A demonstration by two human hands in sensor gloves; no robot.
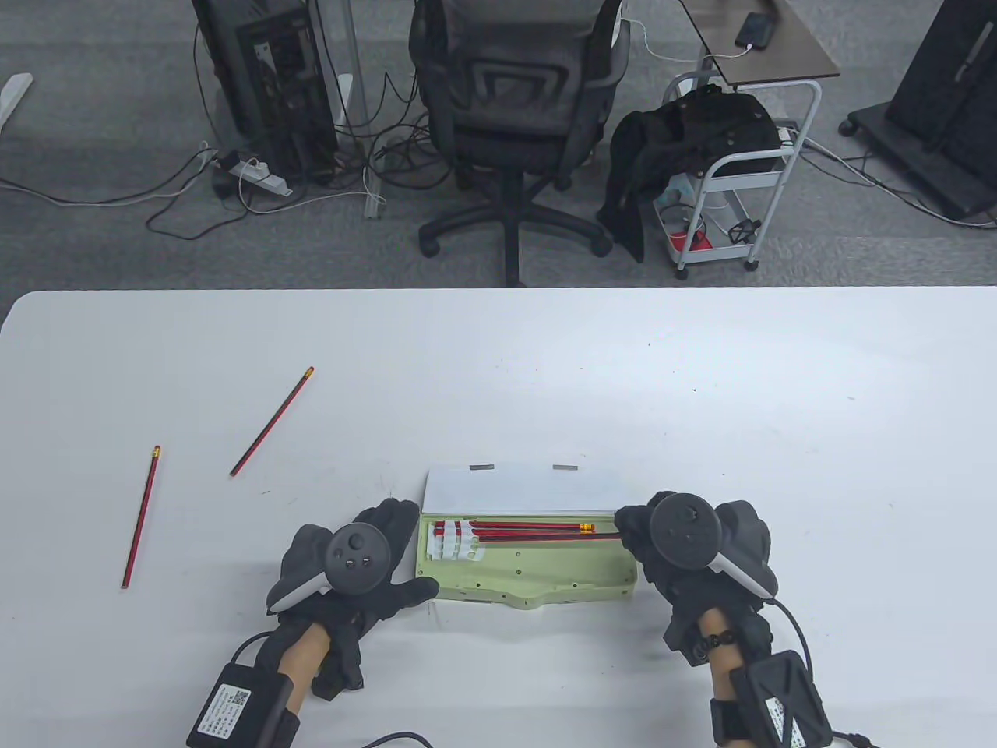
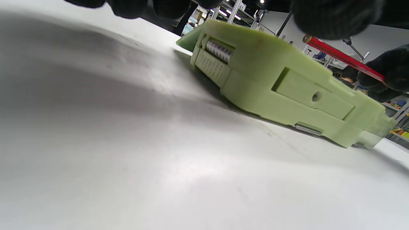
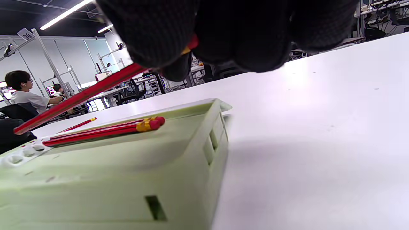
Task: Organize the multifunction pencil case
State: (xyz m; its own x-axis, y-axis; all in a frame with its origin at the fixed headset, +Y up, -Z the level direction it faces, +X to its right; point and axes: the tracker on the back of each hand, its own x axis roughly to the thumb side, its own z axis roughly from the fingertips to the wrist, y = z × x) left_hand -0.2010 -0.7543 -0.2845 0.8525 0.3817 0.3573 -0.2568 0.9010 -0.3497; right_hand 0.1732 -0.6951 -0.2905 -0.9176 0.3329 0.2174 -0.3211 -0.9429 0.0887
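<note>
Now the right hand (image 1: pixel 685 545) pinches a stiff, light pencil (image 3: pixel 80 97) by its eraser end over the open case (image 1: pixel 530 580) at lower centre, while the left hand (image 1: pixel 350 561), fingers spread, steadies its end.

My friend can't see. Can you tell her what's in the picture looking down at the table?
Two gloved hands work at an open green pencil case on a white table. The right hand holds a red pencil over two already inside; two more pencils lie loose at left.
</note>
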